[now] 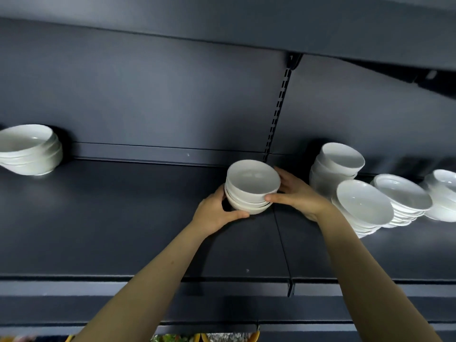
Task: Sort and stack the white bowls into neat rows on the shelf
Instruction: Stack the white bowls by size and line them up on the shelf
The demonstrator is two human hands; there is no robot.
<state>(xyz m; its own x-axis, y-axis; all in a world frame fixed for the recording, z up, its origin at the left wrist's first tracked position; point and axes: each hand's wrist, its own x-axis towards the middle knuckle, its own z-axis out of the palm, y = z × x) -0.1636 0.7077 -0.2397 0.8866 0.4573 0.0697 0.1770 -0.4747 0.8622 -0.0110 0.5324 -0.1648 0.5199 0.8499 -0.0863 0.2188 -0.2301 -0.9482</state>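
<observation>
At nine o'clock, well apart from the rest, a stack of wide bowls (29, 149) sits at the back of the dark shelf (123, 218). In the middle, the left hand (217, 213) curls round a short stack of deep bowls (251, 188) from seven o'clock, thumb at its base. The right hand (296, 196) grips the same stack from three o'clock. It stands upright, equally near both hands; I can't tell whether it rests on the shelf. Near the right wrist stand a taller stack of deep bowls (335, 166), then stacks of shallow bowls (362, 206), so a rightward move looks tight.
</observation>
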